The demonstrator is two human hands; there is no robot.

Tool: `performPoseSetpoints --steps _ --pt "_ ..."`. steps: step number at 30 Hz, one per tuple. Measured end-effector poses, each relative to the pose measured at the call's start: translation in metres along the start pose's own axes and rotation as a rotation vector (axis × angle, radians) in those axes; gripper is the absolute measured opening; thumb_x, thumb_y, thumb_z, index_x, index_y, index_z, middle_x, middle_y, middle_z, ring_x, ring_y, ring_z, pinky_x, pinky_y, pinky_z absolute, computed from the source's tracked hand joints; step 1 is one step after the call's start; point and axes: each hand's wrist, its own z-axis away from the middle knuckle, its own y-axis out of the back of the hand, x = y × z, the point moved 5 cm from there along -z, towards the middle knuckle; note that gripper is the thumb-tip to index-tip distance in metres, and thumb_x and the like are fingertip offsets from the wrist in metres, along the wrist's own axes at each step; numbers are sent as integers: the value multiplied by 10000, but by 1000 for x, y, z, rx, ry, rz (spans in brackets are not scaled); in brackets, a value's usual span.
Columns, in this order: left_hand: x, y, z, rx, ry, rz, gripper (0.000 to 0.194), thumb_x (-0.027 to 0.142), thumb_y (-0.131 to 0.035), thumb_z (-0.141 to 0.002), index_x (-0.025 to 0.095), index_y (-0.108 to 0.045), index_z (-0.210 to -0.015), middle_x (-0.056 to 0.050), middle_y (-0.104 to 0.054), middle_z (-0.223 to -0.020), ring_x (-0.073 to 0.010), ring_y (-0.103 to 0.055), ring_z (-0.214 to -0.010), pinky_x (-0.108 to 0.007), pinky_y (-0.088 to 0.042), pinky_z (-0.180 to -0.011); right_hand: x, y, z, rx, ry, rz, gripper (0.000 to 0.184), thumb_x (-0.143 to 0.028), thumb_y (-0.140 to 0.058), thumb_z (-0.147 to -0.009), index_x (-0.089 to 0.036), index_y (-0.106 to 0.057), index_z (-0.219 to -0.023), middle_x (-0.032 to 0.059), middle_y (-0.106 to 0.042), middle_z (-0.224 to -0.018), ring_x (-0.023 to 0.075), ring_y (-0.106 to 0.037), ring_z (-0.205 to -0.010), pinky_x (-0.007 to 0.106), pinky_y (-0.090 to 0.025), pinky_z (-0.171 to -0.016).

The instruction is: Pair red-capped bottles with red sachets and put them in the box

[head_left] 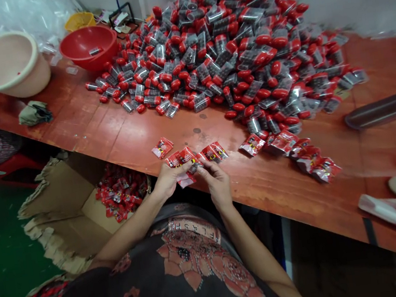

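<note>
My left hand (167, 178) and my right hand (217, 181) meet at the near edge of the red wooden table (116, 135). Both are closed on a small red printed packet (185, 168) held between them. More red packets (213, 152) lie on the table just beyond my fingers, one (162, 147) a little to the left. A row of the same packets (304, 153) trails off to the right. Behind them rises a big heap of small clear tubes with red caps (229, 52).
An open cardboard box (63, 210) holding red packets (121, 191) stands below the table at left. A cream basin (8, 64), a red bowl (88, 46) and a yellow bowl (79, 21) sit at the back left. A dark cylinder (379, 112) lies at right.
</note>
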Motion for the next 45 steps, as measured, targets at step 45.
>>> performPoseSetpoints --steps 45 --pt "38 34 -54 214 97 335 87 57 -706 -661 113 -650 -699 -23 -681 -635 -93 -620 -546 -180 -497 -539 -27 -29 -224 -89 47 1381 370 -202 -469 -894 -87 -514 -1243 257 -602 -1158 332 -609 -1013 439 -448 -851"
